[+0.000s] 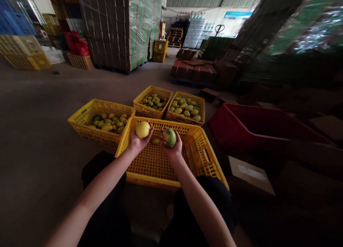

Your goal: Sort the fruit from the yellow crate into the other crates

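Observation:
My left hand (138,140) holds a smooth, roundish yellow fruit (142,129) on its palm, fingers curled around the far side. In my right hand (173,150) is a patchy green-and-yellow fruit (169,137), gripped between thumb and fingers. The exact kind of fruit cannot be made out. Both hands are above a yellow plastic crate (199,152) with a perforated base, in front of my knees. Inside that crate, between the hands, lies one small yellow fruit (155,141).
Beyond it stand a left crate (80,115), a middle crate (144,111) and a right crate (184,122), all holding yellow-green fruit. A red bin (227,132) and a cardboard box (249,172) are to the right. Wrapped pallet stacks (107,29) rise behind.

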`<state>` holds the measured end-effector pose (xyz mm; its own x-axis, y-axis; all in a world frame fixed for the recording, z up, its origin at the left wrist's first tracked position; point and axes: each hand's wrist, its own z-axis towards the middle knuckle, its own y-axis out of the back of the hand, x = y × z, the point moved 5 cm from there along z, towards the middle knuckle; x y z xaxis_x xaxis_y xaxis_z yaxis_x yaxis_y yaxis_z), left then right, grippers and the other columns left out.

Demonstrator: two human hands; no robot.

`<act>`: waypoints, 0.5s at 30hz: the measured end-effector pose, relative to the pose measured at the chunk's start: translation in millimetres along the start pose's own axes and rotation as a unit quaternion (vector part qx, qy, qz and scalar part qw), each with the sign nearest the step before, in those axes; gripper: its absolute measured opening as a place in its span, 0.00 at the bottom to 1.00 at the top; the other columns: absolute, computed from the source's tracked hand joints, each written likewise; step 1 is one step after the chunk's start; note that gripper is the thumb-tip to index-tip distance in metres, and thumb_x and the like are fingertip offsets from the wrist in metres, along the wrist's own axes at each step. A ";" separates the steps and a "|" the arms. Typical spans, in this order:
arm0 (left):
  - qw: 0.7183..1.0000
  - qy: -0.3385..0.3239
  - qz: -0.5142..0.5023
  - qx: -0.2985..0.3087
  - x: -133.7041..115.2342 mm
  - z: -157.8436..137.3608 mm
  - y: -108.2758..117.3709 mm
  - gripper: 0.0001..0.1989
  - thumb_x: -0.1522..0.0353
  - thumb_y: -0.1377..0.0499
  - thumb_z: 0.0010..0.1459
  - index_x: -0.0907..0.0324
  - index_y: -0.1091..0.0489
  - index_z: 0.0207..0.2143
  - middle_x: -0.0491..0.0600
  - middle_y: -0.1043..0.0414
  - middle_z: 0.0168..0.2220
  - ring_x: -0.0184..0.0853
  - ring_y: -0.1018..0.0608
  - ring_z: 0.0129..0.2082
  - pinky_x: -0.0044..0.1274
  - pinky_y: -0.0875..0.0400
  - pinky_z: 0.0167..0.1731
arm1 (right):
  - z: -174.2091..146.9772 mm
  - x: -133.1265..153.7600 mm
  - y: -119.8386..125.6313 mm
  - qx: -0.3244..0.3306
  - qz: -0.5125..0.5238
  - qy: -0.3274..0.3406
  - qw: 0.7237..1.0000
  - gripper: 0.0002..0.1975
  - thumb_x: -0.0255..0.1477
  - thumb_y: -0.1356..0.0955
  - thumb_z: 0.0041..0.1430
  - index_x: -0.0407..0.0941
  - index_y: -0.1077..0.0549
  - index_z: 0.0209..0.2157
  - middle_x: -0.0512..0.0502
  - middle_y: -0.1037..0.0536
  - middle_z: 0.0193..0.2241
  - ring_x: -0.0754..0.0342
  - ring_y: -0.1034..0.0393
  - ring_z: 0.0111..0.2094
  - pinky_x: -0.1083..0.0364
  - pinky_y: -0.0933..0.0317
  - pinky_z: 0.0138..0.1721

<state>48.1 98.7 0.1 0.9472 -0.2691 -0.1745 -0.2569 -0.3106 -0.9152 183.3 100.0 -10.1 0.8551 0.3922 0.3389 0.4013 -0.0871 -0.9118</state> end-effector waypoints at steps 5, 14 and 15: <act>0.998 -0.031 -0.048 0.013 -3.0 -1.6 -2.5 0.23 0.69 0.52 0.58 0.64 0.30 0.53 0.56 0.22 0.35 0.41 0.18 0.38 0.31 0.20 0.37 | -1.5 -1.1 0.7 -0.020 0.017 0.008 1.000 0.15 0.37 0.41 0.62 0.45 0.27 0.38 0.44 0.20 0.34 0.55 0.29 0.27 0.61 0.38 0.19; 0.999 -0.025 -0.043 0.014 -0.5 -2.9 -7.6 0.21 0.68 0.51 0.57 0.64 0.27 0.49 0.55 0.22 0.34 0.40 0.19 0.36 0.31 0.21 0.38 | 0.3 0.8 0.4 -0.037 0.001 0.018 0.999 0.15 0.38 0.40 0.61 0.46 0.27 0.38 0.46 0.19 0.34 0.55 0.27 0.27 0.61 0.36 0.20; 0.999 -0.025 -0.044 0.009 -0.5 -2.5 -7.1 0.21 0.69 0.51 0.57 0.64 0.27 0.49 0.55 0.22 0.34 0.40 0.19 0.36 0.31 0.21 0.37 | 2.2 0.1 3.5 -0.045 -0.016 0.017 0.999 0.14 0.37 0.39 0.61 0.46 0.27 0.38 0.46 0.19 0.33 0.55 0.27 0.26 0.61 0.36 0.20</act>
<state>49.0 98.8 7.6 0.9744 -0.1962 -0.1094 -0.1682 -0.3141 -0.9344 184.0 101.8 -13.8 0.8511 0.3658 0.3766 0.4554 -0.1574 -0.8763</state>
